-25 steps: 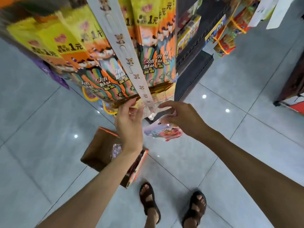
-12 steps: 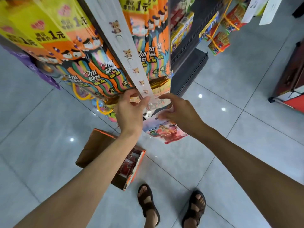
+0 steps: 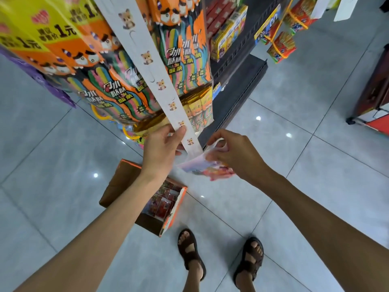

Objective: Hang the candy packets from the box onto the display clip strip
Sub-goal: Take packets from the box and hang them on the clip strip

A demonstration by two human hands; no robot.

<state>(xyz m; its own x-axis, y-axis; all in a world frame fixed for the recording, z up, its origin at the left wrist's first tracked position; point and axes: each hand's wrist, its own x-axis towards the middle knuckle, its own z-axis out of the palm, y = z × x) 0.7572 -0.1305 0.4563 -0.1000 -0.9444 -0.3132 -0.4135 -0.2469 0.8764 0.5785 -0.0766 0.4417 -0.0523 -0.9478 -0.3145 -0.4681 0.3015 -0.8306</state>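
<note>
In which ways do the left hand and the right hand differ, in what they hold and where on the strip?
The left hand grips the white clip strip, thumb on its printed front; the right hand pinches a candy packet. The left hand holds the strip above its bottom end; the right hand is at that end, to the side. Both hands have curled fingers and work at the strip's lower part.

Bare forearms, no sleeves; dark brown strapped sandals [image 3: 192,252] on feet.

Box [image 3: 117,186] sits on the floor [image 3: 52,165] beneath the clip strip [image 3: 147,66] (packets [image 3: 162,205] inside); shelving [image 3: 237,81] behind.
</note>
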